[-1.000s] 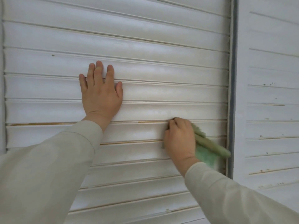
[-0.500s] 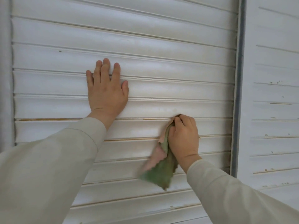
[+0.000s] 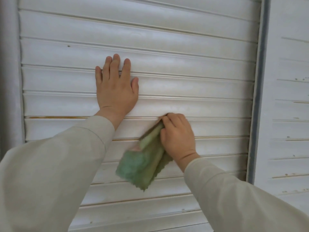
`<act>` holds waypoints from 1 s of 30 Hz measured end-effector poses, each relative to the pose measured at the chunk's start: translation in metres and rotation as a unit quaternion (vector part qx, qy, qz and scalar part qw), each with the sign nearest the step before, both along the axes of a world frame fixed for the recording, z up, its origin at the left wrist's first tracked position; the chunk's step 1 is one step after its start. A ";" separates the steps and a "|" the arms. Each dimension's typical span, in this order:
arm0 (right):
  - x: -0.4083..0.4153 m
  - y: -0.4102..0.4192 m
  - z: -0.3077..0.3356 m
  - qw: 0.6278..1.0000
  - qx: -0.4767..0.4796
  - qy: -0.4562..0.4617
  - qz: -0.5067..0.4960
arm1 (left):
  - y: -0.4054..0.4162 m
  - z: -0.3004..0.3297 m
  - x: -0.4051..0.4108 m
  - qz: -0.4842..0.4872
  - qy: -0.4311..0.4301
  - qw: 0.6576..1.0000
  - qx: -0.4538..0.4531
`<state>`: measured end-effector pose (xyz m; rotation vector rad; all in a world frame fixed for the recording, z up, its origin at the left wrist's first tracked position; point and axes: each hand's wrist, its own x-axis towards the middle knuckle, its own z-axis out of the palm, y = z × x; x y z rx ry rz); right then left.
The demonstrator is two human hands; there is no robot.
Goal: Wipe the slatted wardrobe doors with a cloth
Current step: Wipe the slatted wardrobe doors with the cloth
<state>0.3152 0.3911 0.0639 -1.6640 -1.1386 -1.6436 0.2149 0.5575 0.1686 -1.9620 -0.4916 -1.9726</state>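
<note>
White slatted wardrobe door (image 3: pixel 184 39) fills the view, a second slatted door (image 3: pixel 287 97) beyond a grey gap. Flat against the slats, fingers spread, lies the left hand (image 3: pixel 117 91). Below and beside it, the right hand (image 3: pixel 177 136) is clenched around a crumpled green cloth (image 3: pixel 143 164), which hangs under its knuckles against the slats.
</note>
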 end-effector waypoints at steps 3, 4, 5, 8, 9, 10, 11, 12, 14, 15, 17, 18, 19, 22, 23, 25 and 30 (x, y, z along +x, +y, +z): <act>0.033 -0.037 -0.005 0.998 0.053 0.004 -0.030 | -0.002 0.000 0.001 -0.004 0.004 1.000 -0.007; 0.039 -0.043 -0.006 0.997 0.066 0.011 -0.036 | -0.003 -0.001 0.002 -0.004 0.003 1.000 -0.007; 0.041 -0.046 -0.007 0.996 0.081 0.024 -0.037 | -0.005 -0.001 0.004 -0.002 0.002 1.000 -0.005; 0.031 -0.037 -0.003 0.986 0.139 0.086 -0.020 | -0.009 -0.002 0.008 0.003 0.001 1.000 -0.002; 0.024 -0.031 -0.002 0.985 0.142 0.096 -0.009 | -0.009 -0.003 0.009 0.003 0.000 1.000 -0.003; 0.016 -0.024 -0.003 0.987 0.132 0.092 0.002 | -0.010 -0.003 0.009 0.003 -0.003 1.000 -0.004; 0.007 -0.017 -0.004 0.991 0.111 0.079 0.015 | -0.010 -0.004 0.009 0.002 -0.006 1.000 -0.004; -0.001 -0.008 -0.005 0.993 0.090 0.064 0.028 | -0.009 -0.002 0.010 0.000 -0.006 1.000 -0.001; -0.012 0.007 -0.006 0.997 0.038 0.048 0.038 | -0.009 -0.002 0.010 -0.002 -0.004 1.000 -0.004; -0.013 0.011 -0.004 0.998 0.024 0.057 0.024 | -0.010 -0.002 0.009 -0.002 -0.003 1.000 -0.006; -0.005 0.011 0.005 0.994 0.039 0.101 -0.027 | -0.010 -0.002 0.008 -0.004 -0.003 1.000 -0.008; 0.006 0.008 0.009 0.989 0.056 0.125 -0.057 | -0.010 -0.003 0.008 -0.002 -0.003 1.000 -0.006; 0.018 0.002 0.012 0.982 0.078 0.151 -0.086 | -0.009 -0.002 0.008 -0.001 -0.005 1.000 -0.003; 0.062 -0.033 0.026 0.937 0.188 0.264 -0.128 | -0.008 -0.003 0.009 0.000 -0.004 1.000 0.002; 0.070 -0.045 0.033 0.917 0.221 0.312 -0.117 | -0.008 -0.003 0.010 0.001 -0.004 1.000 0.003; 0.081 -0.057 0.048 0.875 0.261 0.398 -0.086 | -0.010 -0.003 0.014 0.005 -0.010 1.000 0.009; 0.035 0.002 0.048 0.909 0.217 0.330 -0.133 | -0.018 -0.003 0.021 0.007 -0.005 1.000 0.007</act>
